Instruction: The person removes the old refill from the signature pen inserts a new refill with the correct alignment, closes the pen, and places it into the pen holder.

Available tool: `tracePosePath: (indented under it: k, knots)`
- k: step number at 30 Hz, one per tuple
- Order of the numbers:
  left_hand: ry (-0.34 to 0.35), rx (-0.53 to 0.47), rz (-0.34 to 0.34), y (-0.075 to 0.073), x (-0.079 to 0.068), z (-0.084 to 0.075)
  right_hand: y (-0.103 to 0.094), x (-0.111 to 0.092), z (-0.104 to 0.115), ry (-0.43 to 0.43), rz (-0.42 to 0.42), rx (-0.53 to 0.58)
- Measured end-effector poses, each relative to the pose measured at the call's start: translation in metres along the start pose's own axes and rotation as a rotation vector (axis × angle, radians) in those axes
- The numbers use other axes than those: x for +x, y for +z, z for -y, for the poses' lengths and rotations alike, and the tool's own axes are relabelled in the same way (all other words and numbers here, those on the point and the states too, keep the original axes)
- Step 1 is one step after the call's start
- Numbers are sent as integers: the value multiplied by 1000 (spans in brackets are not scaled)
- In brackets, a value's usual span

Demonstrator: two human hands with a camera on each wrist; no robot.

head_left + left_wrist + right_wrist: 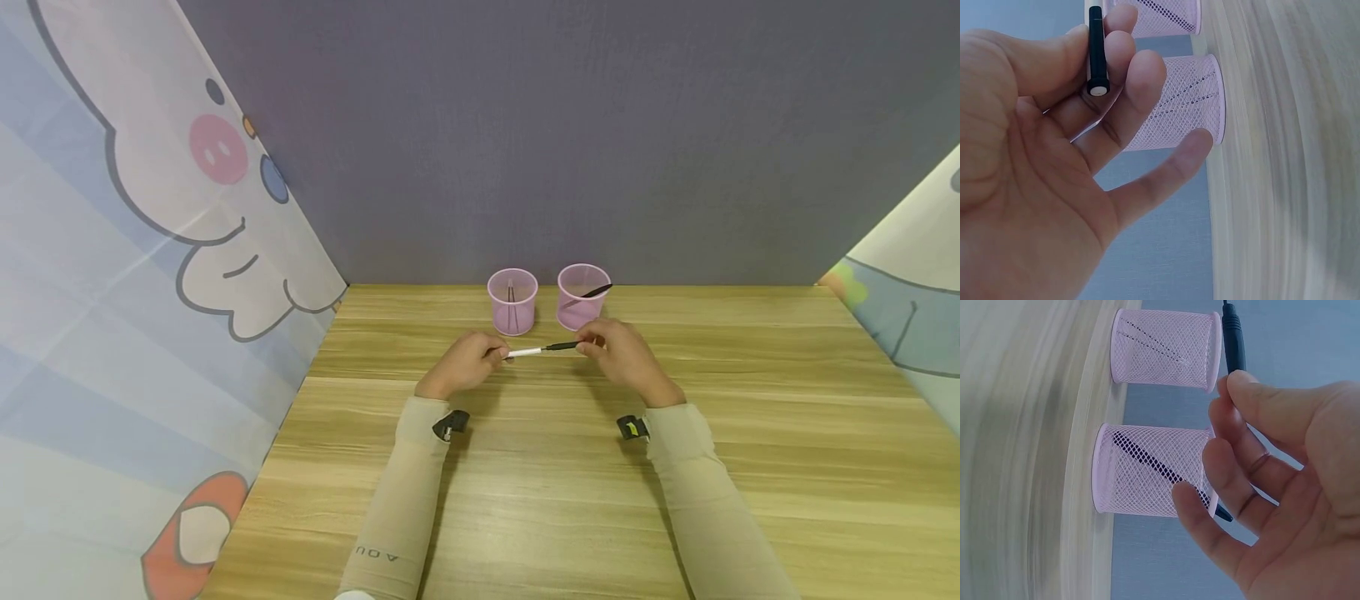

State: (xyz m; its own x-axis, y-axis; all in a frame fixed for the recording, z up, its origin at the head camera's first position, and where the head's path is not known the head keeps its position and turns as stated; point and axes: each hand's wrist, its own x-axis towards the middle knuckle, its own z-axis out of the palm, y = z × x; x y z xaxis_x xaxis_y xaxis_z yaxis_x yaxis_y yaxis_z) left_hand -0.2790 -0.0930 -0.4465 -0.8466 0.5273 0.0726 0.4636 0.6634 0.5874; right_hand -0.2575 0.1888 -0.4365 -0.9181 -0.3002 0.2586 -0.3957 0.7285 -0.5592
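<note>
Near frame centre, left-hand grip [467, 364] and right-hand grip [624, 356] are pinching a slim white-and-black pen [527, 352], probably light and stiff, near its ends, seemingly suitable holds.

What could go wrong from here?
Slipping: the left hand pinches the white piece and the right hand the black piece by fingertips, so either might drop.

Knocking: the right hand is close to the right-hand mesh cup and could tip it.

Snagging: the dark stick jutting past that cup's rim might catch a finger.
</note>
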Motion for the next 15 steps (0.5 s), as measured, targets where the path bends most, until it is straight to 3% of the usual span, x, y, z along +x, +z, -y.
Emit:
tracePosePath:
  k: [8, 15]
  knots:
    - [2, -7, 3, -2, -1, -1, 1, 1, 0, -28, 10, 6]
    - [13, 4, -11, -3, -2, -2, 2, 1, -1, -3, 16, 11]
